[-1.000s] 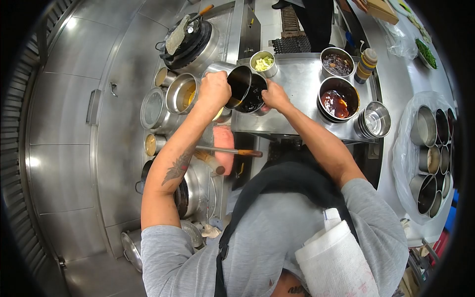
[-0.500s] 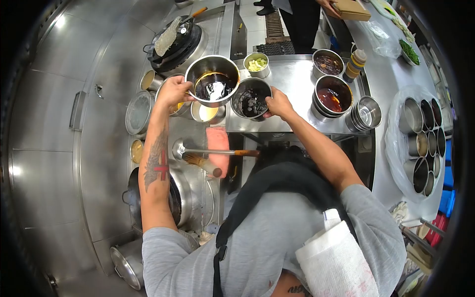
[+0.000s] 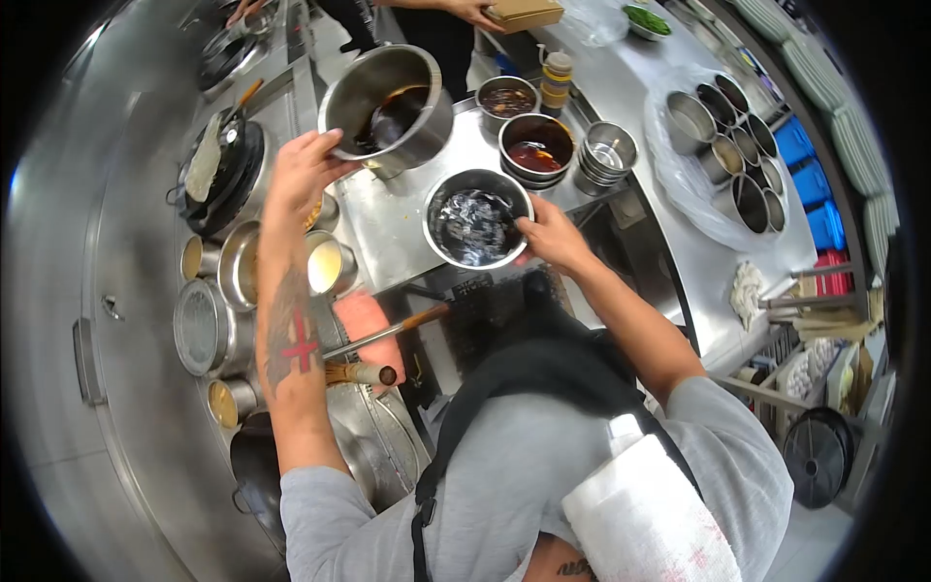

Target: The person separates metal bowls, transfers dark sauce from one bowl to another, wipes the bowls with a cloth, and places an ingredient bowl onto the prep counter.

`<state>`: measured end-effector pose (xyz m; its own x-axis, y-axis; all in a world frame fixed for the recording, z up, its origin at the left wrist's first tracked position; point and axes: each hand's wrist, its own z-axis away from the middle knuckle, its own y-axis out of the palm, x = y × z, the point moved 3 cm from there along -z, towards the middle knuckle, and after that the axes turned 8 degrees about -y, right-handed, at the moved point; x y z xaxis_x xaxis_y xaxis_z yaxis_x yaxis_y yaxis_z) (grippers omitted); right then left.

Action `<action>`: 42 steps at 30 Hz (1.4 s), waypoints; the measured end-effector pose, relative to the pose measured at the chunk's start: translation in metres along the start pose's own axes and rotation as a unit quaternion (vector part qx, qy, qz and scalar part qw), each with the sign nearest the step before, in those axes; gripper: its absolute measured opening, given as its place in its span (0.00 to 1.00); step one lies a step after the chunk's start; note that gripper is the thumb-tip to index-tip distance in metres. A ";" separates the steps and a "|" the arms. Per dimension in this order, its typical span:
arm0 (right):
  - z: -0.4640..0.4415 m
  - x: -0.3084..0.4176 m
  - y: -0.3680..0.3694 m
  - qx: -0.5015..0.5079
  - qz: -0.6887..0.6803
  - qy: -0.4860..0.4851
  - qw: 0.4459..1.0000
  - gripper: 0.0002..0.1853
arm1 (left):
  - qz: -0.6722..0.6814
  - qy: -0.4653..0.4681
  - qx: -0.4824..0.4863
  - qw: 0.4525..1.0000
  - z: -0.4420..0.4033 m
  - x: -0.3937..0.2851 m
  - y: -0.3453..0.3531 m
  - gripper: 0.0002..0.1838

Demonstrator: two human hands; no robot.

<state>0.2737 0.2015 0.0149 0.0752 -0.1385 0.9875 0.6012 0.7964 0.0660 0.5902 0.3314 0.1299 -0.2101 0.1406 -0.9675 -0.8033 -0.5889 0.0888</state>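
My left hand (image 3: 308, 167) grips the rim of a large steel pot (image 3: 427, 126), tilted, with dark liquid inside. Lower and to its right, my right hand (image 3: 555, 236) holds a smaller steel pot (image 3: 430, 233) by its right side; dark, shiny liquid lies in it. The two pots are apart. Just beyond the smaller one stand stacked pots, the top one with reddish-brown sauce (image 3: 535, 158), and another pot with dark contents (image 3: 506, 99). Nested empty steel bowls (image 3: 609, 147) sit to their right.
A ladle with a wooden handle (image 3: 423, 316), a brush (image 3: 361, 373) and a pink cloth (image 3: 367, 316) lie at centre left. Woks and sauce pots line the left. A squeeze bottle (image 3: 556, 81) stands behind. Bagged containers (image 3: 690, 123) are at right. Another person's hand (image 3: 472, 13) touches a box (image 3: 524, 13).
The larger pot, earlier tipped against the smaller one, is now raised and apart from it. Both hands have shifted rightward over the counter as the view turned right.
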 end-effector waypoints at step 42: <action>0.325 -0.124 -0.467 -0.354 0.571 0.037 0.740 0.33 | -0.362 -0.022 0.450 0.816 0.169 0.292 0.602 0.25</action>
<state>-0.2748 0.0376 -0.0920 0.8833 0.3340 0.3290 0.3759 -0.0853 -0.9227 -0.0491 0.1528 -0.0591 0.4966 0.2324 -0.8363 -0.8058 0.4815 -0.3447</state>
